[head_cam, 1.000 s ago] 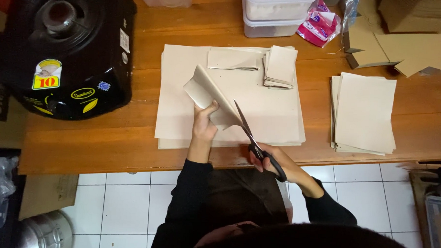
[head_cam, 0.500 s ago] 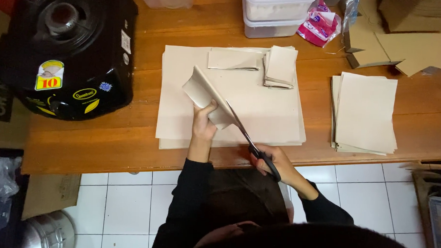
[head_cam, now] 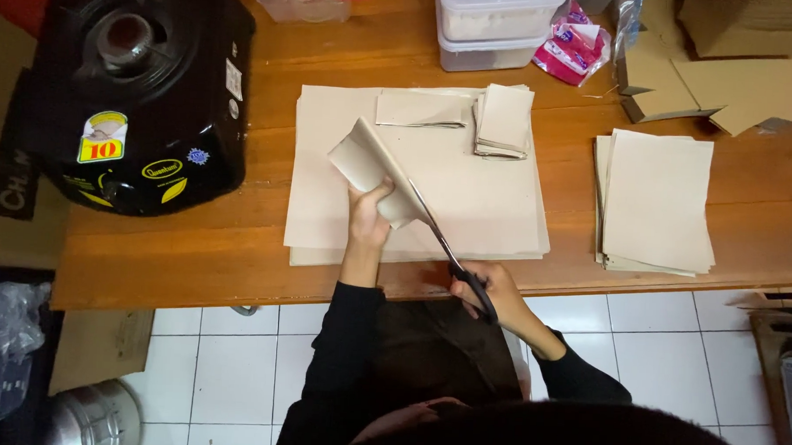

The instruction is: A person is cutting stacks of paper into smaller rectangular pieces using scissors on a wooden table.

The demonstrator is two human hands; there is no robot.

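Head view looks down on the wooden table [head_cam: 193,250], where my left hand [head_cam: 367,221] clenches a folded piece of tan paper [head_cam: 367,164], lifted above the big paper sheets [head_cam: 484,199] spread on that table. My right hand [head_cam: 490,292] grips the black-handled scissors [head_cam: 452,255], fingers through the loops, blades running up along the paper's right edge. Compared with a second ago, the blades have closed together and slid further along the fold, and my scissor hand sits a little nearer the table's front edge. On the table's left end stands a black appliance [head_cam: 137,91]; a separate paper stack [head_cam: 656,201] lies toward its right end.
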